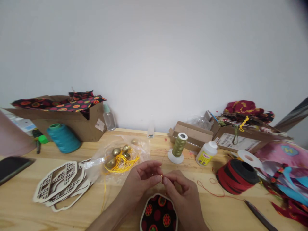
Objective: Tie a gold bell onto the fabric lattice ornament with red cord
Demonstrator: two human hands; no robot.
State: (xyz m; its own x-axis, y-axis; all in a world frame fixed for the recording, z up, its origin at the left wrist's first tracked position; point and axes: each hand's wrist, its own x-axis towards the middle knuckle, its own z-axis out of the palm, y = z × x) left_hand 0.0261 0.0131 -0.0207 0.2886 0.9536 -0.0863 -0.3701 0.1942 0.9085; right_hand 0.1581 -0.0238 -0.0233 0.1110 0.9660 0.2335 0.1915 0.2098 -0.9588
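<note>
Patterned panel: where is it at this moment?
In the head view, the patterned panel is at the bottom edge near the middle, below and between the left hand and the right hand.

Head camera: worn on the person, on the near side, looking forward and down.
Table: seen slantwise from above, its far edge crossing the view just below mid-height.
Wall: faced nearly square on, filling the far part.
Left hand, right hand: near and central, close to the camera.
Patterned panel: cut by the near edge.
Phone: cut at left.
Cloth scraps: cut at right.
</note>
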